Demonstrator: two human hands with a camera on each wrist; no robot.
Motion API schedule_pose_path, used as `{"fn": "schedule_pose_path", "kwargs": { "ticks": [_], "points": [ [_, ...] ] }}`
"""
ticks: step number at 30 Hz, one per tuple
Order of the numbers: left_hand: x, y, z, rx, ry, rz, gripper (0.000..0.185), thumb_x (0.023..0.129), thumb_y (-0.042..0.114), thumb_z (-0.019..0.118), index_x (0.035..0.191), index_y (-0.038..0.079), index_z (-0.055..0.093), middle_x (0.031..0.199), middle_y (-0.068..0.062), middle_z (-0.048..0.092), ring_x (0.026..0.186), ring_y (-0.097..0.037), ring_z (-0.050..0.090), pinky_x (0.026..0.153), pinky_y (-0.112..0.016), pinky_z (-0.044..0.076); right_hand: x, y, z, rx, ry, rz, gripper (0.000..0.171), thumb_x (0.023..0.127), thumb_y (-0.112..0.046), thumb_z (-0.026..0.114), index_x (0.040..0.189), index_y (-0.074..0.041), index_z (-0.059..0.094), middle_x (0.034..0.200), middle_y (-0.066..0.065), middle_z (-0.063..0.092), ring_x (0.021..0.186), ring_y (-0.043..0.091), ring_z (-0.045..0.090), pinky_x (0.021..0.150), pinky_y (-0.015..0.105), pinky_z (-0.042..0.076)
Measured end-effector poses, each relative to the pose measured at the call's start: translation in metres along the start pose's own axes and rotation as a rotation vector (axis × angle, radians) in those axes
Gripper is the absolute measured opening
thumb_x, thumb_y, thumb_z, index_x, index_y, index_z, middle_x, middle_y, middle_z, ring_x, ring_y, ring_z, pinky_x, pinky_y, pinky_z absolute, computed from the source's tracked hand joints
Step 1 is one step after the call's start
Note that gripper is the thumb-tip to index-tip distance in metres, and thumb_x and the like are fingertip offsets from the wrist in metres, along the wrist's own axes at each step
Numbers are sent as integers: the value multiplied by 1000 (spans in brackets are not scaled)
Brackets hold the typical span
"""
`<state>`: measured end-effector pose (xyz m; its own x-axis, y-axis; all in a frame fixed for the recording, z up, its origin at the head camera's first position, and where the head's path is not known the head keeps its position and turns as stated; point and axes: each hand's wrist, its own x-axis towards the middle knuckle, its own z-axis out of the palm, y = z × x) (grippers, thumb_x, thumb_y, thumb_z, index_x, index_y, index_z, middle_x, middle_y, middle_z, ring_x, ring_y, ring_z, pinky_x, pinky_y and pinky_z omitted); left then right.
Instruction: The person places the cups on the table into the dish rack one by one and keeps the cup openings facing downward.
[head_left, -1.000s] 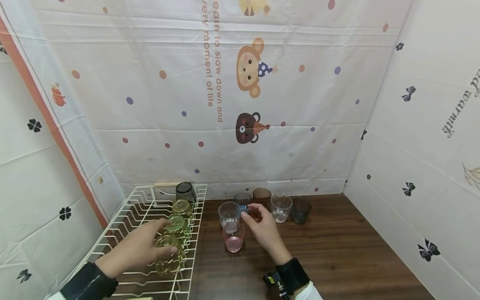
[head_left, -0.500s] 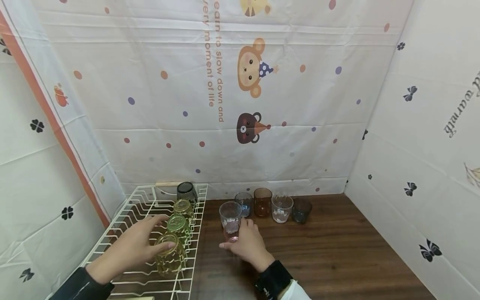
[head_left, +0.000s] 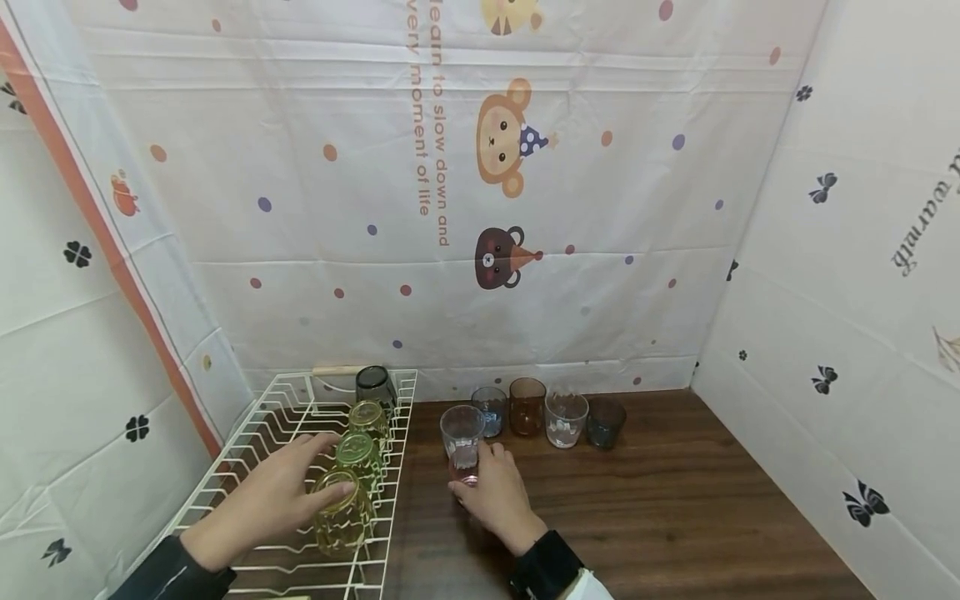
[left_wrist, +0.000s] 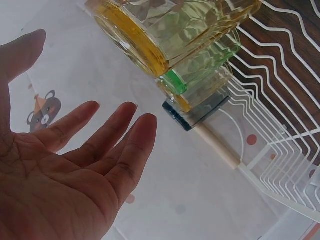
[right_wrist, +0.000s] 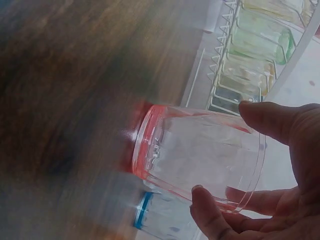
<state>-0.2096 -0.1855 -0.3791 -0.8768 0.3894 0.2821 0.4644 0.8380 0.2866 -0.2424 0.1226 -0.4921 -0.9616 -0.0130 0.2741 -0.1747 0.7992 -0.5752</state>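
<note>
My right hand grips a pink-tinted drinking glass near its rim, thumb on one side and fingers on the other. The glass stands upright on the brown tabletop, mostly hidden by the hand and a clear glass in the head view. Over the white wire rack, my left hand hovers with its fingers spread and loose. It holds nothing; in the left wrist view a gap separates it from the upside-down yellow glass. A green glass sits just behind the yellow one.
Behind the green glass, a smaller yellowish glass and a dark grey glass line the rack's right side. Along the back of the table stand a bluish glass, an amber glass, a clear glass and a smoky glass.
My right hand has left the bluish glass at the back, come down toward me and taken hold of the pink glass. The left hand has barely shifted over the rack.
</note>
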Motion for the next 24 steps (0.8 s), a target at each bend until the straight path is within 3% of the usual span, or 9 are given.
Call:
{"fn": "schedule_pose_path", "kwargs": {
  "ticks": [4,9,15,20,24],
  "points": [
    [1,1,1,-7,-8,4,75,91,55,81,143,4,62,138,-22,70,117,-43,71,94,-63,59,-2,1,-4,11,8,-12,74,79,-31,90,137,6,62,119,21,66,109,35,64,93,52,59],
    [1,0,2,-12,-27,-5,70,93,54,78,141,5,63,131,-18,72,109,-34,74,89,-56,61,-5,0,-12,2,9,-4,73,72,-30,86,134,2,62,117,18,66,107,31,64,91,50,59],
    [-1,0,3,-5,-6,-5,66,94,53,78,139,7,65,130,-16,74,109,-33,74,89,-57,61,-2,0,-28,75,-29,13,65,71,-33,86,124,-5,61,112,11,66,102,26,65,87,46,57],
    [-3,1,4,-10,17,-4,62,94,49,79,138,7,66,130,-14,74,111,-34,74,91,-58,60,1,3,-42,230,21,28,40,78,-29,82,107,-12,62,99,4,67,86,15,59,74,31,50],
    [-2,1,4,-19,1,-10,64,95,50,78,139,5,65,131,-16,74,111,-35,73,91,-58,61,3,9,-50,476,82,22,23,84,-15,73,104,-7,64,97,9,68,83,12,59,72,24,51]
  ]
}}
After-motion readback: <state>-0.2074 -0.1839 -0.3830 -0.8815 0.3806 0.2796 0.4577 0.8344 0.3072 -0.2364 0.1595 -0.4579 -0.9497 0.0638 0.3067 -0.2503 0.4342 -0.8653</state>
